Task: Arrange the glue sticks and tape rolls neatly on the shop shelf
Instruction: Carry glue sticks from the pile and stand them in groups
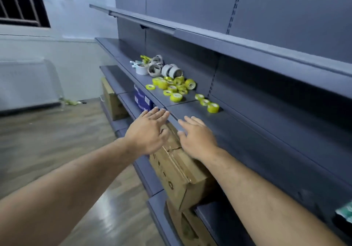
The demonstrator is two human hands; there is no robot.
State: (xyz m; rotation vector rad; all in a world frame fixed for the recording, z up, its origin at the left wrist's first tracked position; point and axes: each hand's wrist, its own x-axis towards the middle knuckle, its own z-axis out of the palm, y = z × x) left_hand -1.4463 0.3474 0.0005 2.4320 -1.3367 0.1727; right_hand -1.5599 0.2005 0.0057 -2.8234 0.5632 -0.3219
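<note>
Tape is lying on the middle shelf (pixel 247 129), well ahead of both hands. Three yellow rolls (pixel 205 102) are sitting in a short row near the back panel. A yellow heap (pixel 174 86) of about a dozen rolls is spreading just beyond them, and roughly five white rolls (pixel 167 70) are clustering farther along. Glue sticks (pixel 144 57) are lying at the far end beside the white rolls, too small to count.

The left hand (pixel 147 131) and right hand (pixel 196 137) are reaching side by side at the shelf's front edge, fingers straight and grasping nothing. Whether they are touching the edge cannot be told.

Under them a cardboard box (pixel 177 171) is jutting past the lower shelf's front. A second box (pixel 187 226) is sitting below it, a third box (pixel 111 101) farther off, and a blue box (pixel 142 99) between. An upper shelf (pixel 209 34) is overhanging the tape. Bare board is running from the row of three toward the near end, and wooden floor (pixel 57 131) is lying to the left.
</note>
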